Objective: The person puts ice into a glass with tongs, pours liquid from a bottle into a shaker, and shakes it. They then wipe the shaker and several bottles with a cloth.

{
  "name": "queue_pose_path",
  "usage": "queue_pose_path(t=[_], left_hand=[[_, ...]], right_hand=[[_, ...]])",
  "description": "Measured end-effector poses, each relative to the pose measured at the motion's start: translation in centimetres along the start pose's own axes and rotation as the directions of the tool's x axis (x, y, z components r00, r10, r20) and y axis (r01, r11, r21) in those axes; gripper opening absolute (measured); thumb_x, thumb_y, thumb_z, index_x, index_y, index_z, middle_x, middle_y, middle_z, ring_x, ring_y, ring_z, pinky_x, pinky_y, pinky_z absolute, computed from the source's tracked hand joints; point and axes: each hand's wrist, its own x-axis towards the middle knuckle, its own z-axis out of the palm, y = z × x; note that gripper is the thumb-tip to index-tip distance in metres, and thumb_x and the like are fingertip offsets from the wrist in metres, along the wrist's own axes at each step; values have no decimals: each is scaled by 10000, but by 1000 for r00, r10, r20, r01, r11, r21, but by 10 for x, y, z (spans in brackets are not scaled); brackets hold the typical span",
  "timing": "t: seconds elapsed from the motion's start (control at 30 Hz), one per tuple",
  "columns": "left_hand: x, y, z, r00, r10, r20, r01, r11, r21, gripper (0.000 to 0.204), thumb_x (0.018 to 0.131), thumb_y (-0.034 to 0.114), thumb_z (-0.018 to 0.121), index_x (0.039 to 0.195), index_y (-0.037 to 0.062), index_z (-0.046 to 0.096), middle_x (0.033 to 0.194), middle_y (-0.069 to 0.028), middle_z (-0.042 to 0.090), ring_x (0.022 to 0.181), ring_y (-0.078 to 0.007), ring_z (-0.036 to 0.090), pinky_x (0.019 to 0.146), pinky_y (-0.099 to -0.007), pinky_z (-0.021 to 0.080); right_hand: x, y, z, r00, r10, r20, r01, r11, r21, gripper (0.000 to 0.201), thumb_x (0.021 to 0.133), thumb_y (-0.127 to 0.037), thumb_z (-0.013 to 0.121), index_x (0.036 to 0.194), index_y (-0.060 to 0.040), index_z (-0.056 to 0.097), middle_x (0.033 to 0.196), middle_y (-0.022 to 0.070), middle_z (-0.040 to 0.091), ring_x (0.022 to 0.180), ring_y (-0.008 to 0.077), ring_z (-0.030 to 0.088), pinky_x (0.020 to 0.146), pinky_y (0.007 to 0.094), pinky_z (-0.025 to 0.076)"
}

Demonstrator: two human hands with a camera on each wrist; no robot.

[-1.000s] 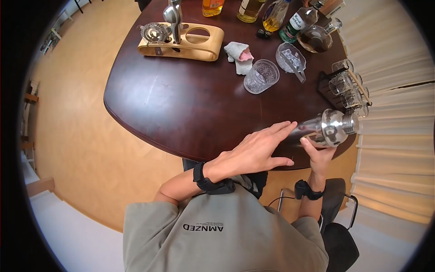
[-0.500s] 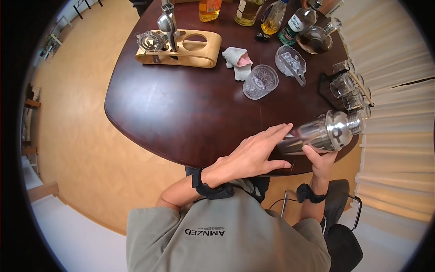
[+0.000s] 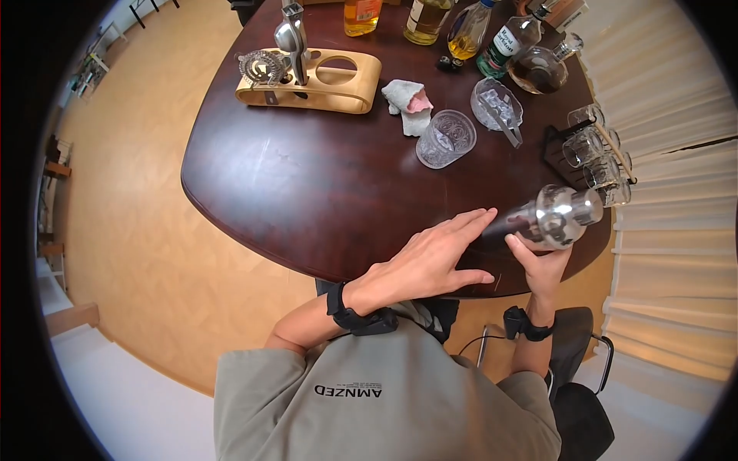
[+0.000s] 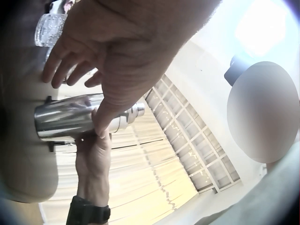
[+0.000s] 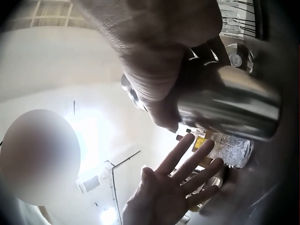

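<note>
A metal cocktail shaker (image 3: 557, 219), blurred in the head view, is held tilted over the near right part of the table, its cap toward the right. My right hand (image 3: 544, 269) grips it round the body, thumb lying along the near side. Close to the shaker's base is my left hand (image 3: 423, 261), fingers straight and thumb spread, holding nothing. The right wrist view shows the same open left palm (image 5: 159, 197) apart from the shaker's smooth base (image 5: 243, 105). A patterned glass (image 3: 446, 140) stands farther back on the table.
Beyond the glass are a crumpled cloth (image 3: 407, 100) and a glass ice bowl with tongs (image 3: 496, 107). Several bottles (image 3: 465, 31) line the back. A rack of glass mugs (image 3: 588, 154) stands at the right edge. A wooden stand (image 3: 330, 92) holds bar tools at the back left.
The shaker in my right hand swung slightly right and down in the head view, then back up and left. My left hand has stayed nearly still beside it.
</note>
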Motion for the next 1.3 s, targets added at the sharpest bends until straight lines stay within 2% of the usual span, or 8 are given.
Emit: queue_pose_path(t=[0.37,0.5,0.57,0.7,0.87,1.0,1.1,1.3], left_hand=[[-1,1,-2,999,-48,18,49,998,-26,963,889,417,825,1624,29,339,1605,-255,436,1397,-436,517,1101,-474,503],[-3,-4,1,1000,5,-26,-5,1000,-1,988,879,404,836,1631,24,320,1604,-262,431,1410,-437,497,1141,-479,466],[-3,-3,-1,999,-9,-32,9,1000,-4,1000,872,395,845,1632,23,313,1602,-264,432,1418,-439,487,1156,-480,452],[1,1,4,996,15,-91,-18,1000,-26,1067,815,378,896,1631,24,305,1578,-253,459,1420,-433,488,1154,-480,449],[3,3,5,992,-43,-115,25,988,-153,1039,743,365,946,1564,36,401,1469,-202,587,1288,-385,624,1064,-456,526],[0,6,-4,994,-68,-82,49,976,-212,1030,725,346,957,1548,29,425,1416,-196,625,1261,-369,644,1054,-444,530],[0,7,-4,999,-46,15,48,969,-242,1020,713,341,963,1532,21,446,1353,-186,662,1214,-354,669,1037,-434,537],[-1,5,-2,997,-44,63,60,959,-278,1136,733,352,952,1620,13,328,1368,-218,646,1240,-366,654,1058,-442,522]], right_hand=[[0,-2,-2,989,-11,147,6,1000,28,631,760,44,905,1290,37,563,1141,108,693,947,145,709,818,280,607],[3,5,10,986,-142,-83,137,989,-56,661,752,46,904,1313,50,554,1128,101,697,943,138,696,805,289,599],[-1,-6,2,997,65,49,-62,996,-58,549,758,63,887,1226,51,599,1103,95,694,900,126,689,797,282,595],[-17,-14,11,975,-7,223,-26,989,148,572,751,53,868,1268,40,622,1122,117,717,892,143,706,807,287,590],[-20,-7,12,951,-38,307,-4,991,136,1175,638,-264,1041,1562,4,367,1559,157,472,1390,258,520,1161,418,439],[-10,-35,25,980,-141,139,72,908,412,1642,431,-501,1065,1670,-65,78,1672,234,289,1454,359,474,1182,481,447],[-6,-48,26,970,-127,207,39,922,386,1697,411,-495,1062,1684,-99,12,1668,268,286,1458,386,472,1168,502,464],[-10,-34,15,956,-90,279,-25,924,382,1206,625,-127,986,1585,-7,265,1458,245,532,1339,361,596,1114,479,512]])
